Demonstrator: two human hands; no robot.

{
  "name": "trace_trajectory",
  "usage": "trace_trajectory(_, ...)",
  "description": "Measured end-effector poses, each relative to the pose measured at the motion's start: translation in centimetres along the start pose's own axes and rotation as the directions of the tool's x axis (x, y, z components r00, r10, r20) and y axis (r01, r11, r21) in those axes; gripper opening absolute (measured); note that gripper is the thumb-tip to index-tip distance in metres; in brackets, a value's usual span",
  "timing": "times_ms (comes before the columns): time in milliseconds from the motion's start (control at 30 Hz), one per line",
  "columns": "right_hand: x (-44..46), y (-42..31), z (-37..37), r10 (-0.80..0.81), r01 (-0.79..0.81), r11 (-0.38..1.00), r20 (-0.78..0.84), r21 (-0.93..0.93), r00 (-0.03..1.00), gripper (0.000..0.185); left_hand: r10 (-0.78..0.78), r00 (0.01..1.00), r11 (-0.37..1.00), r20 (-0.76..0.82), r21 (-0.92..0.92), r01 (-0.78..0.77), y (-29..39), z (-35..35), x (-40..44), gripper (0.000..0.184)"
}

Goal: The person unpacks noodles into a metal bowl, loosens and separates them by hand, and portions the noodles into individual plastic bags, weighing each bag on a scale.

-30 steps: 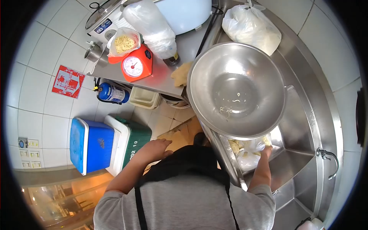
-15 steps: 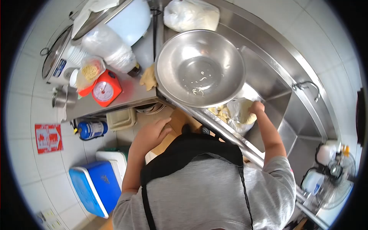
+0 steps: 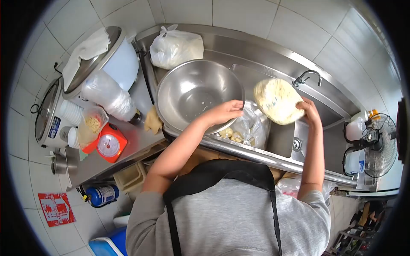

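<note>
My right hand (image 3: 311,112) is closed on the side edge of a bag of pale yellow noodles (image 3: 277,101), fingers curled round the plastic where it meets my palm. The bag is up over the sink (image 3: 279,141), its broad face showing, blurred, with blue marks on it. It lies between my two hands, touching only the right.

My left hand (image 3: 224,113) is open, fingers stretched out flat towards the bag but apart from it. That hand is over the near right rim of the steel mixing bowl (image 3: 183,83); I can't tell whether it touches the metal. Just below the bag, on my left-hand side of it, clear plastic bags (image 3: 252,128) with yellowish pieces lie in the sink. The faucet (image 3: 308,78) stands beyond my right fingers.
</note>
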State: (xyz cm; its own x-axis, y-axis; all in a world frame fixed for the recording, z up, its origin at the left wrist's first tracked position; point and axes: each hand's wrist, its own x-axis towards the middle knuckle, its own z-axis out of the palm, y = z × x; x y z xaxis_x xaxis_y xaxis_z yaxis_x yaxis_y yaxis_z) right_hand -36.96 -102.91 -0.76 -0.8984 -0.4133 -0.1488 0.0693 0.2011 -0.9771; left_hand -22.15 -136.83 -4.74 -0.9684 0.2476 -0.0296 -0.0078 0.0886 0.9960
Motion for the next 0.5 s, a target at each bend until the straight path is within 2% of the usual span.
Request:
trace_trajectory(33,0.1,-0.1,1.4,-0.007,0.004,0.987,0.015,0.163,1.000,0.039,0.006,0.999,0.998,0.050,-0.071,-0.002,0.4,0.4,1.0,0.044)
trace_trajectory(67,0.4,-0.2,3.4,-0.026,0.030,0.961,-0.016,0.274,1.000,0.040,0.100,0.995,0.983,-0.015,-0.152,-0.101,0.8,0.6,1.7,0.044)
trace_trajectory(133,2.0,0.8,7.1,-0.039,0.049,0.904,-0.033,0.425,0.999,0.032,0.257,0.952,0.911,-0.163,-0.289,-0.296,2.5,1.0,2.4,0.046)
trace_trajectory(167,2.4,0.7,9.2,-0.005,0.006,0.887,-0.002,0.461,1.000,0.030,0.282,0.896,0.877,-0.343,-0.287,-0.386,1.9,0.9,3.1,0.043)
trace_trajectory(233,3.8,1.6,13.4,-0.100,0.033,0.828,0.090,0.560,0.991,0.027,0.224,0.766,0.794,-0.603,-0.343,-0.502,2.3,0.1,3.7,0.040)
trace_trajectory(333,4.6,1.2,18.6,-0.017,-0.110,0.795,0.203,0.596,0.979,0.033,0.095,0.563,0.719,-0.821,-0.334,-0.609,3.1,-2.2,3.9,0.036)
trace_trajectory(367,5.0,1.3,19.5,-0.012,-0.152,0.804,0.271,0.575,0.963,0.035,0.148,0.512,0.758,-0.846,-0.235,-0.608,2.8,-3.6,3.9,0.032)
trace_trajectory(400,5.4,1.1,20.2,-0.006,-0.191,0.815,0.338,0.547,0.941,0.037,0.125,0.496,0.848,-0.859,-0.166,-0.503,3.2,-4.6,3.2,0.029)
trace_trajectory(467,6.6,0.8,21.3,0.011,-0.256,0.833,0.447,0.491,0.894,0.045,0.150,0.404,0.912,-0.902,-0.032,-0.409,4.0,-5.6,2.4,0.030)
trace_trajectory(500,7.1,0.7,21.8,0.024,-0.288,0.840,0.500,0.460,0.866,0.049,0.142,0.378,0.961,-0.915,0.036,-0.273,3.8,-6.2,2.2,0.031)
